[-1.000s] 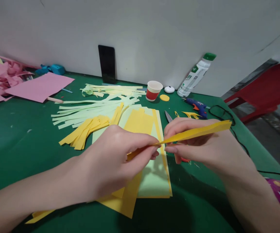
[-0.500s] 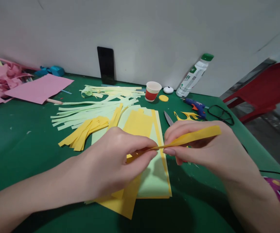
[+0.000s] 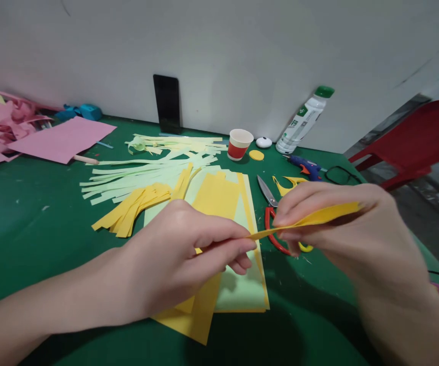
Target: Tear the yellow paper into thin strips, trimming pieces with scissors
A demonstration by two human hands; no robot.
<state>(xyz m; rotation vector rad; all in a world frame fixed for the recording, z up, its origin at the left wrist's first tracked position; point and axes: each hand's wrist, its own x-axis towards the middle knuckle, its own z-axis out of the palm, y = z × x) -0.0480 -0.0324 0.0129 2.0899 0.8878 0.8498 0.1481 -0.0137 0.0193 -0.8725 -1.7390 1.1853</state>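
Strip of yellow paper (image 3: 324,215) was held above the right edge of the pale-green sheet (image 3: 242,295), pinched in the fingertips of the left hand (image 3: 166,256) and the right hand (image 3: 356,239); its shaping was judged unfinished. Cut yellow strips (image 3: 128,211) and pale-green strips (image 3: 158,173) were laid out beyond. Scissors (image 3: 270,197) were partly hidden behind the right hand. Wider yellow piece (image 3: 200,325) was seen uncut.

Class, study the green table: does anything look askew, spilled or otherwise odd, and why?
The yellow paper juts out at a slant past the near edge of the pale green sheet, so it looks askew. At left, pink scraps lie crumpled beside a flat pink sheet. No spill shows.
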